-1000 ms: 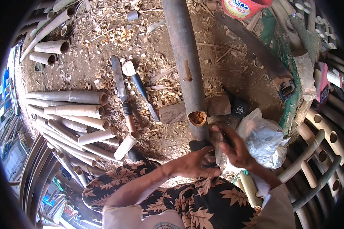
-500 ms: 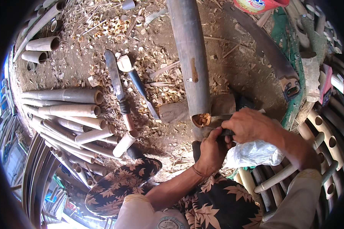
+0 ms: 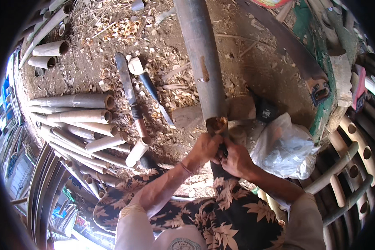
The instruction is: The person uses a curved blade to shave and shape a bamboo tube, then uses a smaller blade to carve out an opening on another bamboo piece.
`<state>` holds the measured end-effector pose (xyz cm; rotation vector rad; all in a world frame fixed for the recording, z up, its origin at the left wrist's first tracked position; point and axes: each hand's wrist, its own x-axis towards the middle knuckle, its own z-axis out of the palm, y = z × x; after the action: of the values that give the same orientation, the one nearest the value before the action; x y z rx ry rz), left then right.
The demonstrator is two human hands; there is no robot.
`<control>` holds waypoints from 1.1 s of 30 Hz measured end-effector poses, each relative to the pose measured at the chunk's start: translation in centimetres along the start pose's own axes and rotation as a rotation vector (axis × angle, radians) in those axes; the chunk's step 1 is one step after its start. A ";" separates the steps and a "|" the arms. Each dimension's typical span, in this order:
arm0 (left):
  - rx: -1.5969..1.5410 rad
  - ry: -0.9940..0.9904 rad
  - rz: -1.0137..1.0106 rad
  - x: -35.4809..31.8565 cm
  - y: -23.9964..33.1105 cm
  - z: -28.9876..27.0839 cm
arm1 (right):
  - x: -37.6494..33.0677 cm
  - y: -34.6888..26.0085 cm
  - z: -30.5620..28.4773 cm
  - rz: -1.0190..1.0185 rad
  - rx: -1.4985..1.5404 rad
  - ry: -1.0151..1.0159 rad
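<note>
The head view comes from the left one of two fisheye cameras side by side on the person's head. It looks steeply down and forward, upright, over the pale shirt (image 3: 181, 238) and patterned trousers (image 3: 248, 214), which lie close at six o'clock. The left hand (image 3: 205, 148) and right hand (image 3: 237, 161) are near the lens, just below centre toward five o'clock. Farther ground (image 3: 83, 46) spreads toward eleven. Bamboo tubes (image 3: 77, 117) at nine and a dark rail (image 3: 349, 200) near four lie toward the black, curved rim.
</note>
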<state>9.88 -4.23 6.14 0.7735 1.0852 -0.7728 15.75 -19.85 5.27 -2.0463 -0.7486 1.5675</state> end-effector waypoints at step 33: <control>-1.353 -0.101 0.419 0.3 -1.0 6.1 | 4.5 -11.0 -11.6 -0.561 -1.065 -0.329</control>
<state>11.95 -9.95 7.37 -0.2156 1.0280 0.3399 26.28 -8.92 12.06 -1.8424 -2.4291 1.2617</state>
